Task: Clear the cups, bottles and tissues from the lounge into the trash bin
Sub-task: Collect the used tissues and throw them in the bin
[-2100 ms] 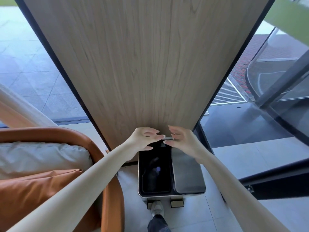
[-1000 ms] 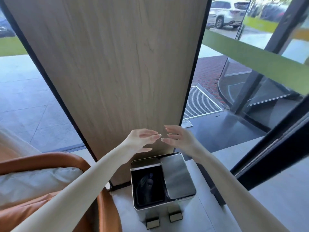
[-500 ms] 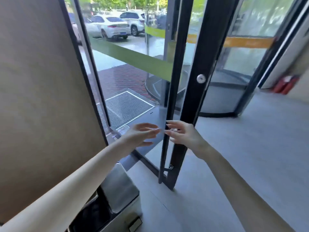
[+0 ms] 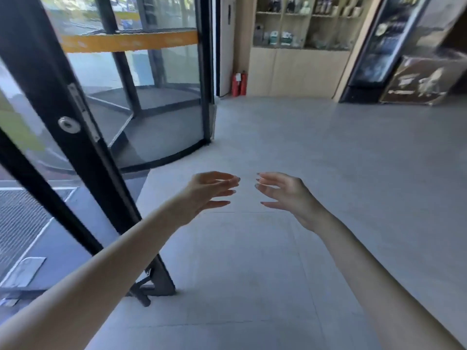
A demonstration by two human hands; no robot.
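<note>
My left hand [image 4: 207,192] and my right hand [image 4: 283,192] are held out in front of me at chest height, fingertips facing each other a small gap apart. Both are empty, with the fingers spread and slightly curled. Below them lies only bare grey floor [image 4: 252,261]. No cup, bottle, tissue or trash bin shows in this view.
A black-framed glass door [image 4: 75,137] stands at the left, with a revolving door [image 4: 156,97] behind it. Two red fire extinguishers [image 4: 238,84] stand by the far wall. A wooden shelf cabinet [image 4: 300,46] and a dark drinks fridge [image 4: 379,46] line the back right.
The view has swung right, away from the steel bin and wooden panel, past the glass door to the open lobby floor. Both hands stayed empty and raised, moving slightly apart.
</note>
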